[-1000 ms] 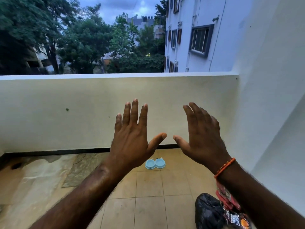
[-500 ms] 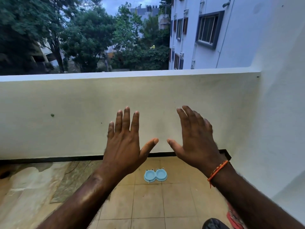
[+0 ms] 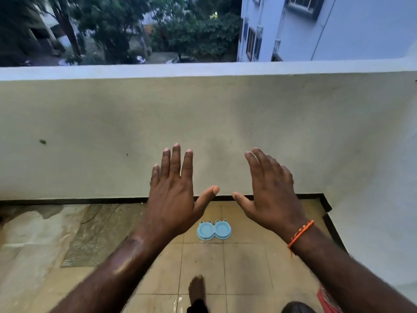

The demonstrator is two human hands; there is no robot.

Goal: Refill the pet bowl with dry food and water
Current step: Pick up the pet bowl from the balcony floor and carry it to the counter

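head view: your left hand [image 3: 172, 199] and right hand [image 3: 272, 195] hover spread flat, fingers straight, holding nothing. the blue double pet bowl [image 3: 214, 230] sits on the tiled floor [image 3: 203, 263] below, between them.

We stand on an open balcony of an upper-floor home. At twelve o'clock a low plastered parapet wall [image 3: 203, 136] with a pale flat cap closes it off, and over it we look down on trees [image 3: 140, 30], parked vehicles and a street. At one o'clock rises a neighbouring white apartment block [image 3: 327, 28] with framed windows. The floor [image 3: 203, 263] is beige tile edged by a dark skirting strip, and a white side wall [image 3: 379, 188] runs along at three o'clock. A blue twin pet bowl [image 3: 214, 230] sits on the tiles near the parapet.
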